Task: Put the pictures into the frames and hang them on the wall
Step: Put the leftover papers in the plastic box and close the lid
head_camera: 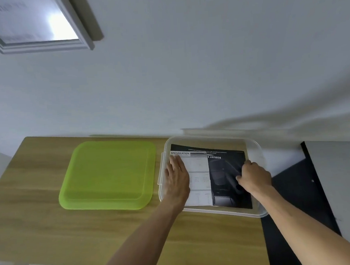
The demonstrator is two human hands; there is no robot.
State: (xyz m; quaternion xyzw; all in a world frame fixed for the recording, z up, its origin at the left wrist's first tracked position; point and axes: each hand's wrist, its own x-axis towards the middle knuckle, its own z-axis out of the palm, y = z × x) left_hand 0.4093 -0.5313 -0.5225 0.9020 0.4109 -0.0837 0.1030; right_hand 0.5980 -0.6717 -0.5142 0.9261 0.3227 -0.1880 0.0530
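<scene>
Reaching into the clear box [260, 213]: left hand [176, 179] flat, fingers straight on the sheets [200, 178]; right hand [253, 176] pinching the dark picture [224, 170]. Early going, I'd say: one frame [36, 28] hangs above, pictures still unframed.

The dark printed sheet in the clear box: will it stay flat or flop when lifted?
Probably flop: the printed sheet looks thin and lies flat in the clear plastic box. It seems light. Its surface looks glossy, so it may slip; the right hand pinches it while the left hand presses flat.
</scene>
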